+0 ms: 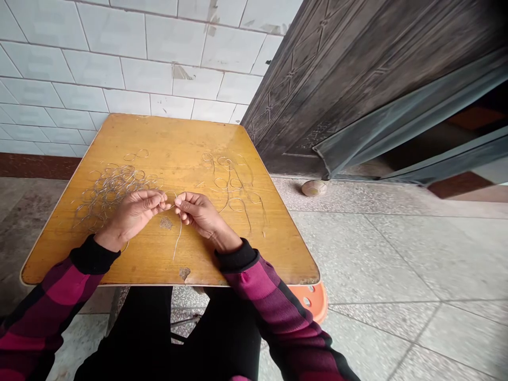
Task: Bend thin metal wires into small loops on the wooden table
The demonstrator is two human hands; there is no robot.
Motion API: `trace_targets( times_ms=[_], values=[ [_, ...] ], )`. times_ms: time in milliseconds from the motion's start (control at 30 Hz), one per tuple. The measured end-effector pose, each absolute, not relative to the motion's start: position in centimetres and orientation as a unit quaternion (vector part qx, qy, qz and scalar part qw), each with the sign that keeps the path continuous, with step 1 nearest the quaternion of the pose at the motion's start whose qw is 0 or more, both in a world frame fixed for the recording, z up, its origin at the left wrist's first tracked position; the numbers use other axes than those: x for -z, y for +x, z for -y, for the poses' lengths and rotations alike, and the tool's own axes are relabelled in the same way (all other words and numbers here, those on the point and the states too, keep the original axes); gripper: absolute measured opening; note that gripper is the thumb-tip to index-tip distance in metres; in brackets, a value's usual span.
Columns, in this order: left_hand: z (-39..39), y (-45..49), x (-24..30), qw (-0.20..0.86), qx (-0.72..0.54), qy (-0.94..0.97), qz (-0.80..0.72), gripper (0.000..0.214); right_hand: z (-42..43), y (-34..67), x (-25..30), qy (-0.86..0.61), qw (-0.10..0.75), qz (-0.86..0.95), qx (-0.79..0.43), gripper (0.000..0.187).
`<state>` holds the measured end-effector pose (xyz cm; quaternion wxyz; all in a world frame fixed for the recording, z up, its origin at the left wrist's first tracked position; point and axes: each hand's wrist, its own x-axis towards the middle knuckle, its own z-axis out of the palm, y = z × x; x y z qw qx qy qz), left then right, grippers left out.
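A thin, pale wire (179, 233) runs between my two hands above the wooden table, with one loose end hanging toward the front edge. My left hand (137, 209) pinches its left part between thumb and fingers. Just to the right, my right hand (198, 214) grips the wire between thumb and forefinger. Left of my left hand lies a tangled heap of looped wires (115, 182). To the right of my right hand, several bent wires with looped ends (234, 185) lie spread out. Behind the heap sits a twisted wire loop (136, 155).
The yellow-brown table (174, 135) stands near a white tiled wall (119, 69). A dark carved door (317, 69) with a grey-green cloth (397, 116) is at right. A rounded stone (314, 188) lies by it. An orange stool (317, 301) shows under the table's right corner.
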<state>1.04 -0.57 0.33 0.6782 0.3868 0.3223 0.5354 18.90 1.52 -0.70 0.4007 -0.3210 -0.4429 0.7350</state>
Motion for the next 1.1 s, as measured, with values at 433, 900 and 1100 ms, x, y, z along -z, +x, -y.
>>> trace_targets(
  times_ms=[433,900,1100],
  values=[
    [0.6,2.0,0.5,0.659,-0.540,0.385,-0.355,0.017,-1.6,18.6,1.2,-0.317,0.436,0.420,-0.730,0.034],
    [1.6,2.1,0.5,0.595,-0.425,0.537,-0.421,0.021,-2.4,20.0,0.4,-0.313,0.477,0.419,-0.707,0.031],
    [2.3,2.6,0.8,0.559,-0.347,0.622,-0.424,0.018,-2.6,20.5,0.4,-0.342,0.466,0.451,-0.680,0.031]
  ],
)
